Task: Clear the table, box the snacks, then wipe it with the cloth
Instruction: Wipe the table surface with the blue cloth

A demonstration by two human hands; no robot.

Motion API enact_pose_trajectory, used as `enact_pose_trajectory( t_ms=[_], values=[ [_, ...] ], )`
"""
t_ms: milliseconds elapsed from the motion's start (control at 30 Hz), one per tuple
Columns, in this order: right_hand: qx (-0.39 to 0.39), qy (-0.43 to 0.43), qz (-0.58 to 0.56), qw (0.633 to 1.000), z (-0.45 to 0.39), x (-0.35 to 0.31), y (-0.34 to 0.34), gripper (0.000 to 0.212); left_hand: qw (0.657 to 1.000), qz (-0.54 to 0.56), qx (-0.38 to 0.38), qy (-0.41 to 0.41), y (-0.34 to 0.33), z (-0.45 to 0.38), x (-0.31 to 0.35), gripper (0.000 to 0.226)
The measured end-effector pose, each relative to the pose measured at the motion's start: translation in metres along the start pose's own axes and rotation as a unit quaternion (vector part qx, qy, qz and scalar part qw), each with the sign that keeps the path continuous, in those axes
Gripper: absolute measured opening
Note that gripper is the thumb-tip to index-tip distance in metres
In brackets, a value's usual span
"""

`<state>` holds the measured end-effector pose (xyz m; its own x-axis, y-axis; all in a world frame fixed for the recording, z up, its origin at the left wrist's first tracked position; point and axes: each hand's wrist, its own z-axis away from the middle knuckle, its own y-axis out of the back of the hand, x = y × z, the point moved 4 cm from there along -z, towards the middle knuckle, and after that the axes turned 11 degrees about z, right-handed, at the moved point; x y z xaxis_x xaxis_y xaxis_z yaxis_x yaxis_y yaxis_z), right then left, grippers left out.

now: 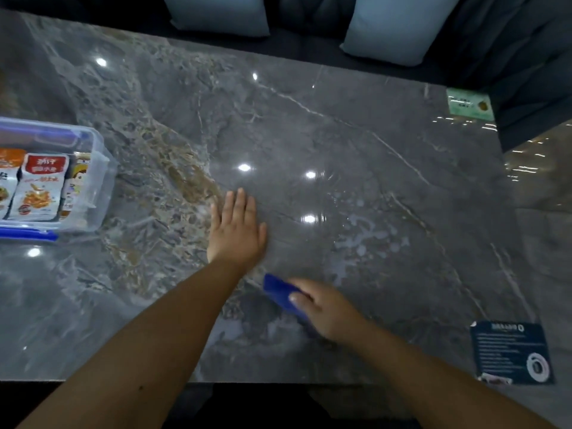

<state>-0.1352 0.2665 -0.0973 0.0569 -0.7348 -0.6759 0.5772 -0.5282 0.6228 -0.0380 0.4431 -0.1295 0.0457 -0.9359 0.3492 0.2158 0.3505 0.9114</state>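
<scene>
A glossy grey marble table (309,125) fills the view. My right hand (322,308) presses a folded blue cloth (280,292) flat on the tabletop near the front edge. My left hand (236,229) lies palm down on the marble just beyond it, fingers together and holding nothing. Pale wet smears (362,239) show on the surface to the right of my hands. At the left edge stands a clear plastic box (93,144) with blue clips, holding several snack packets (40,187).
A green card (469,103) lies at the table's far right corner and a dark printed card (510,351) at the near right corner. Light blue cushions (396,29) rest on a dark sofa beyond the far edge.
</scene>
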Motion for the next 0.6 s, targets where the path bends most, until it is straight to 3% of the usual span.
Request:
enact_pose_trajectory(
  t_ms=[67, 133, 200, 267, 367, 467, 600],
  values=[
    [0.025, -0.094, -0.147, 0.984, -0.006, 0.013, 0.032, 0.021, 1.0, -0.012, 0.017, -0.001, -0.005, -0.001, 0.0, 0.068],
    [0.077, -0.152, -0.286, 0.943, -0.014, 0.028, 0.067, 0.016, 1.0, -0.014, 0.021, 0.0, -0.005, 0.0, 0.0, 0.068],
    [0.115, -0.154, -0.343, 0.919, -0.033, 0.038, 0.107, 0.019, 0.999, -0.019, 0.03, -0.003, -0.004, -0.001, 0.001, 0.069],
    [0.136, -0.129, -0.34, 0.922, -0.057, 0.045, 0.148, 0.019, 0.999, -0.021, 0.031, -0.002, -0.004, -0.002, 0.001, 0.069],
    [0.187, -0.097, -0.225, 0.951, -0.105, 0.056, 0.198, 0.018, 0.999, -0.019, 0.035, 0.003, -0.004, -0.001, 0.002, 0.07],
    [0.217, -0.059, -0.021, 0.974, -0.159, 0.067, 0.227, 0.03, 0.999, -0.012, 0.046, 0.003, -0.004, -0.001, 0.001, 0.069],
    [0.178, 0.01, 0.209, 0.962, -0.213, 0.073, 0.228, 0.037, 0.999, -0.018, 0.044, 0.005, -0.005, -0.001, -0.001, 0.069]
  ],
)
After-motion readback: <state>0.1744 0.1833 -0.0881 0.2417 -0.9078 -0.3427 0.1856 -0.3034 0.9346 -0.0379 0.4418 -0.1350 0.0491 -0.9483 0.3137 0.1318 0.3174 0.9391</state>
